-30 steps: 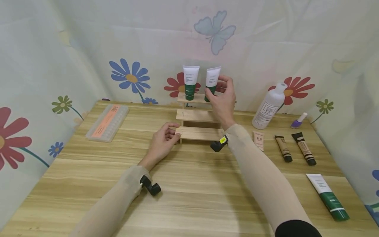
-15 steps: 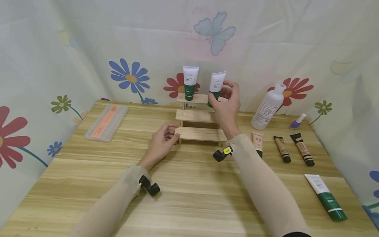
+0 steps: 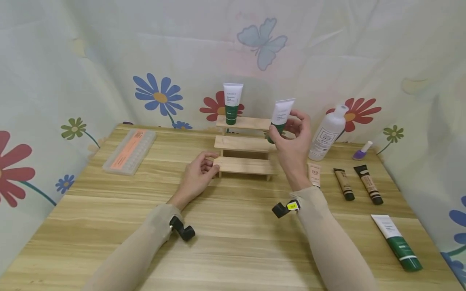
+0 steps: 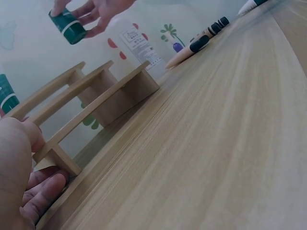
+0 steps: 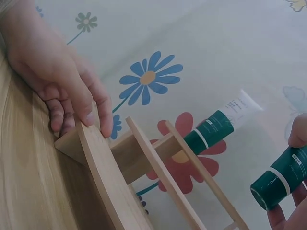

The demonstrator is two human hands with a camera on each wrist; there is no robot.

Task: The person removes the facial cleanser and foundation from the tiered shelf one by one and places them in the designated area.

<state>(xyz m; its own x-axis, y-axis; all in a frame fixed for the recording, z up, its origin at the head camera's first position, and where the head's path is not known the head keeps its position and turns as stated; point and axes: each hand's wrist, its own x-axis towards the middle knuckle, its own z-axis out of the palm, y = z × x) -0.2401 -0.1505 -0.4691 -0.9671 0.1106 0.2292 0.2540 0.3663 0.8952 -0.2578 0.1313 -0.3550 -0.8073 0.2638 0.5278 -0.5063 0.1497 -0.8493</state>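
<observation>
A three-tier wooden display stand (image 3: 244, 165) stands toward the back of the table. My left hand (image 3: 196, 176) pinches the left end of its lowest step, the thumb on top and curled fingers behind, as the right wrist view shows. My right hand (image 3: 295, 147) holds a white-and-green squeeze tube (image 3: 282, 115) between thumb and fingers, cap down and slightly tilted, in front of the stand's right end. In the left wrist view that tube's green cap end (image 4: 69, 26) hangs above the steps. A matching tube (image 3: 232, 103) stands upright on the top step, at the left.
A clear compartment box (image 3: 130, 151) lies at the left. On the right are a white bottle (image 3: 327, 133), a purple nail polish (image 3: 362, 150), a BB cream tube (image 3: 314, 174), two tan tubes (image 3: 344, 184) (image 3: 369, 184) and a larger green-and-white tube (image 3: 397, 242). A flowered curtain (image 3: 193, 48) closes the back.
My right hand has lifted the second tube off the right of the top step and brought it right and toward me. My left hand stays on the stand.
</observation>
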